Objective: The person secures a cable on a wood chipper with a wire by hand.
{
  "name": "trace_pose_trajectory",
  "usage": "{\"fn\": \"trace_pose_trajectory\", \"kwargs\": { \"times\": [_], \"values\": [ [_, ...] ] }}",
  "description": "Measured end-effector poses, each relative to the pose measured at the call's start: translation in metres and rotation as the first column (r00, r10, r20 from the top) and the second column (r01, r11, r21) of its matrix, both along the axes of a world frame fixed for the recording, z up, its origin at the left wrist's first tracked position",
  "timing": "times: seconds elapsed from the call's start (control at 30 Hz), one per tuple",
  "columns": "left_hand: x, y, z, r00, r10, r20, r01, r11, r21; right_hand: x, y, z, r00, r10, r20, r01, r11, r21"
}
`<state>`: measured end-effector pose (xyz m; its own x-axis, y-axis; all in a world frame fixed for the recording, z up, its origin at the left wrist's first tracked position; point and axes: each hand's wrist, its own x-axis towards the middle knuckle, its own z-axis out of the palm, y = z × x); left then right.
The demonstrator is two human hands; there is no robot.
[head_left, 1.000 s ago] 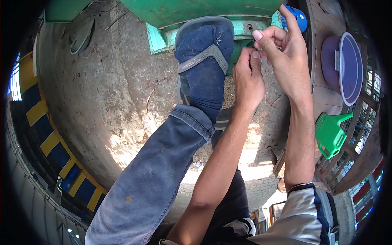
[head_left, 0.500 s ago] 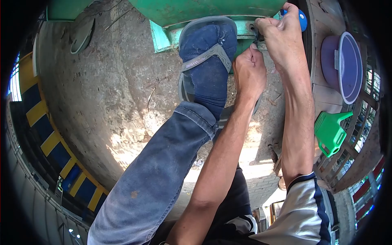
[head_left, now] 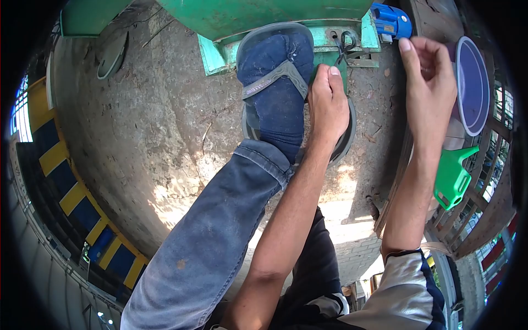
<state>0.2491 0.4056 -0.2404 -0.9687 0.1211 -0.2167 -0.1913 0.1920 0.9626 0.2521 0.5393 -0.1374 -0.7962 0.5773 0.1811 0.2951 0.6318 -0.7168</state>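
Just ahead of the left hand, a black cord is looped at the edge of the green metal frame, its lower part hanging toward the thumb. The cord lies to the left of the right hand, well apart from it. The left hand is closed, its thumb pressed along the curled fingers; whether it grips the cord's end cannot be told. The right hand is partly open, fingers curled and thumb apart, and no held object shows in it. Beyond the right hand, to its upper left, sits a blue motor. The purple basin is just right of that hand, and the green plastic jug is below the basin. Left of the left hand is a foot in a dark sock and a gray sandal.
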Motion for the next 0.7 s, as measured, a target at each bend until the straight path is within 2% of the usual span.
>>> {"fn": "trace_pose_trajectory", "kwargs": {
  "times": [0.03,0.1,0.13,0.17,0.2,0.23,0.3,0.37,0.43,0.53,0.7],
  "values": [
    [0.001,0.0,0.0,1.0,-0.002,-0.005,0.002,1.0,-0.001,0.012,-0.006,-0.007,0.997,-0.074,-0.002,0.074,0.995,-0.06],
    [0.006,-0.001,0.0,0.994,-0.065,-0.091,0.052,0.99,-0.133,0.025,-0.026,-0.023,0.99,-0.032,0.136,0.063,0.971,-0.231],
    [0.008,-0.002,0.0,0.993,-0.072,-0.093,0.058,0.989,-0.138,0.027,-0.036,-0.037,0.992,-0.029,0.119,0.061,0.958,-0.279],
    [0.009,-0.003,0.001,0.989,-0.109,-0.102,0.085,0.973,-0.215,0.025,-0.046,-0.048,0.994,-0.029,0.101,0.061,0.943,-0.327],
    [0.008,-0.004,0.002,0.983,-0.147,-0.112,0.109,0.951,-0.29,0.019,-0.055,-0.052,0.995,-0.041,0.09,0.076,0.904,-0.421],
    [0.008,-0.006,0.004,0.982,-0.154,-0.114,0.114,0.948,-0.296,0.014,-0.063,-0.055,0.995,-0.052,0.081,0.086,0.854,-0.513],
    [0.005,-0.01,0.007,0.952,-0.261,-0.158,0.199,0.925,-0.323,0.005,-0.07,-0.064,0.996,-0.07,0.051,0.086,0.856,-0.51],
    [0.001,-0.011,0.01,0.95,-0.279,-0.139,0.219,0.914,-0.341,0.003,-0.073,-0.063,0.998,-0.064,0.017,0.066,0.938,-0.341],
    [-0.002,-0.011,0.014,0.945,-0.319,-0.066,0.271,0.883,-0.383,0.003,-0.076,-0.059,0.996,-0.086,0.009,0.085,0.941,-0.328],
    [0.0,-0.009,0.013,0.93,-0.36,-0.08,0.29,0.848,-0.443,0.003,-0.074,-0.062,0.992,-0.096,-0.087,0.071,0.963,-0.261],
    [0.002,-0.008,0.011,0.899,-0.436,-0.027,0.354,0.764,-0.539,0.001,-0.065,-0.071,0.986,-0.009,-0.168,-0.015,0.99,-0.14]
  ]
}}
